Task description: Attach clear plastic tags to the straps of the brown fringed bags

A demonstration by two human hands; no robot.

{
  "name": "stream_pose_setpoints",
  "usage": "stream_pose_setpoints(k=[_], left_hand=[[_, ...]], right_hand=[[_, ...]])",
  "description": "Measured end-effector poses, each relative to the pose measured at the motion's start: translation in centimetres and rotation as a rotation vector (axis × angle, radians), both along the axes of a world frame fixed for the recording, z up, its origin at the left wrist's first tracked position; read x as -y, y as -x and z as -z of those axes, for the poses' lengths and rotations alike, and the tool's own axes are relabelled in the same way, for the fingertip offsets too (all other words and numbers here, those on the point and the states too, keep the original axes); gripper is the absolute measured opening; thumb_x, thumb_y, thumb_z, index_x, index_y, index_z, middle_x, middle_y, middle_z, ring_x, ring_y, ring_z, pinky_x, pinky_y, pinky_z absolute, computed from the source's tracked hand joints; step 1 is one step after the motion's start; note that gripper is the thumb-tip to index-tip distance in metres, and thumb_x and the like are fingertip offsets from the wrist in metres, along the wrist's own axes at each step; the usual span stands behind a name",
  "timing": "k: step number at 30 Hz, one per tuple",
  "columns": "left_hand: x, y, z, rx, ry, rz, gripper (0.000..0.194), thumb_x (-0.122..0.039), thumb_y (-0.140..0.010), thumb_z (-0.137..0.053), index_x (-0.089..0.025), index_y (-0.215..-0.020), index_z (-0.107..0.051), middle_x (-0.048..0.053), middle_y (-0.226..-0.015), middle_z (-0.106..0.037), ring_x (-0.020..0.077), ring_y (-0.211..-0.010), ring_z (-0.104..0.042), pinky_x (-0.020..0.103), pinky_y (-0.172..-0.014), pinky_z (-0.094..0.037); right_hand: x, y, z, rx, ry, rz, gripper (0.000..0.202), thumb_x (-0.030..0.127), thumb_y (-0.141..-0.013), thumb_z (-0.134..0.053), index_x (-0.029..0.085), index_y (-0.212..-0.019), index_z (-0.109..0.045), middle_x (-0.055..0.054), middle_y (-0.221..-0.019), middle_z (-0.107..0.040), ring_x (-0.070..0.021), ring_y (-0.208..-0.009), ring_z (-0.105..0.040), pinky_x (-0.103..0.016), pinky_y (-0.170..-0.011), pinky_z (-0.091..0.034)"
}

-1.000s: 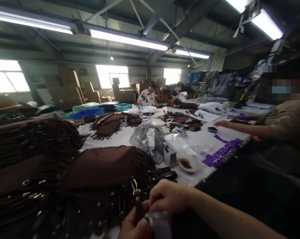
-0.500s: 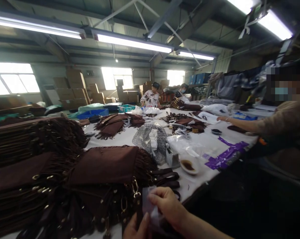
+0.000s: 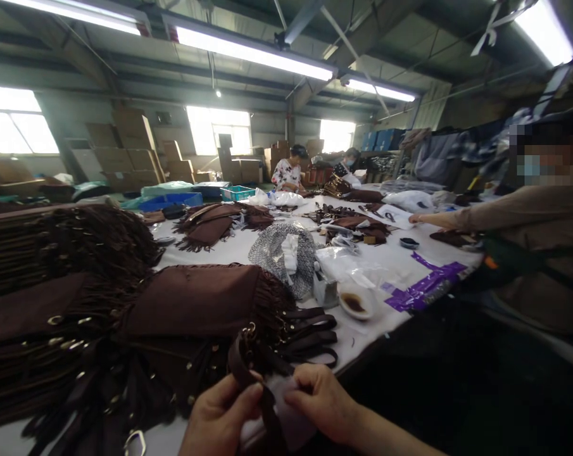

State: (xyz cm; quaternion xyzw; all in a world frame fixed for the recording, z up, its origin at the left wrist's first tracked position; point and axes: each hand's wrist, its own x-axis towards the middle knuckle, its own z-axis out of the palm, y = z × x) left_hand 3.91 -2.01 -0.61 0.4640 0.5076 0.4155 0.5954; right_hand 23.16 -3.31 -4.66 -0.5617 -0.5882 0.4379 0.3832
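My left hand [image 3: 222, 411] is closed round a dark brown strap [image 3: 241, 364], thumb on top, near the bottom middle. A metal clip [image 3: 249, 335] shows where the strap bends. Close by on the right, my right hand [image 3: 321, 399] pinches a pale translucent plastic piece [image 3: 293, 421], blurred at its lower end and lying against the strap. Just beyond my hands a brown fringed bag [image 3: 191, 301] lies flat on a pile of bags. Loose dark straps [image 3: 309, 332] stick out to the right of it.
Tall stacks of brown bags [image 3: 53, 247] fill the left side. A dish of brown liquid [image 3: 357, 304], a patterned plastic bag [image 3: 271, 253] and purple packaging [image 3: 423, 288] lie on the white table [image 3: 347, 345]. A masked co-worker [image 3: 542, 209] reaches in from the right; two people sit farther back.
My left hand has moved up and left and now shows the strap raised in a bend. The right hand still pinches the plastic, slightly lower. The view has tilted upward a little less.
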Motion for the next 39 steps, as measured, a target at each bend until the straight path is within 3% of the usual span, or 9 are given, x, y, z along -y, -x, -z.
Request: stream_pose_setpoints(k=[2, 8, 18, 27, 35, 39], left_hand=[[-0.9, -0.3, -0.5, -0.007, -0.046, -0.074, 0.040, -0.047, -0.058, -0.082, -0.018, -0.086, -0.077, 0.004, -0.079, -0.076, 0.0194, -0.070, -0.063, 0.027, -0.065, -0.051], [-1.6, -2.0, 0.0, -0.038, -0.076, -0.023, 0.038, -0.043, -0.060, -0.081, -0.019, -0.089, -0.078, 0.007, -0.086, -0.079, 0.0252, -0.086, -0.069, 0.030, -0.079, -0.054], [-1.4, -2.3, 0.1, -0.099, -0.109, -0.023, 0.027, -0.036, -0.064, -0.078, -0.019, -0.085, -0.078, 0.005, -0.086, -0.079, 0.0251, -0.088, -0.070, 0.027, -0.078, -0.055], [-1.3, -2.0, 1.7, -0.042, -0.075, -0.015, 0.025, -0.034, -0.066, -0.078, -0.022, -0.088, -0.077, 0.002, -0.089, -0.079, 0.0224, -0.088, -0.070, 0.024, -0.077, -0.054], [-1.1, -2.1, 1.0, -0.009, -0.053, -0.030, 0.025, -0.033, -0.066, -0.079, -0.020, -0.087, -0.077, 0.003, -0.087, -0.079, 0.0225, -0.089, -0.070, 0.023, -0.079, -0.053], [-1.0, -2.2, 1.6, -0.011, -0.057, -0.044, 0.026, -0.032, -0.066, -0.079, -0.021, -0.090, -0.076, 0.002, -0.090, -0.079, 0.0219, -0.089, -0.070, 0.023, -0.077, -0.053]], right_hand=[[0.2, 0.1, -0.2, -0.008, -0.007, -0.022, 0.016, 0.018, -0.074, -0.062, 0.015, -0.058, -0.060, 0.003, -0.063, -0.055, -0.0114, -0.064, -0.050, -0.021, -0.058, -0.034], [0.7, -0.2, -0.9, 0.014, -0.012, -0.027, 0.015, 0.018, -0.074, -0.062, 0.015, -0.059, -0.063, 0.002, -0.064, -0.057, -0.0114, -0.065, -0.052, -0.021, -0.059, -0.035], [0.7, -0.2, -0.4, -0.047, 0.055, -0.047, 0.010, 0.017, -0.072, -0.062, 0.014, -0.064, -0.069, 0.002, -0.065, -0.059, -0.0113, -0.064, -0.052, -0.020, -0.059, -0.038], [1.1, -0.1, 0.2, -0.248, 0.196, -0.043, 0.011, 0.021, -0.071, -0.063, 0.011, -0.067, -0.068, 0.001, -0.060, -0.057, -0.0103, -0.055, -0.049, -0.020, -0.052, -0.036], [1.2, 0.2, 0.1, -0.255, 0.194, -0.047, 0.012, 0.021, -0.071, -0.063, 0.011, -0.068, -0.068, 0.000, -0.059, -0.059, -0.0112, -0.055, -0.050, -0.021, -0.051, -0.037], [1.3, 0.2, -0.1, -0.289, 0.206, -0.044, 0.012, 0.021, -0.071, -0.063, 0.011, -0.067, -0.067, -0.001, -0.062, -0.062, -0.0121, -0.056, -0.053, -0.021, -0.053, -0.038]])
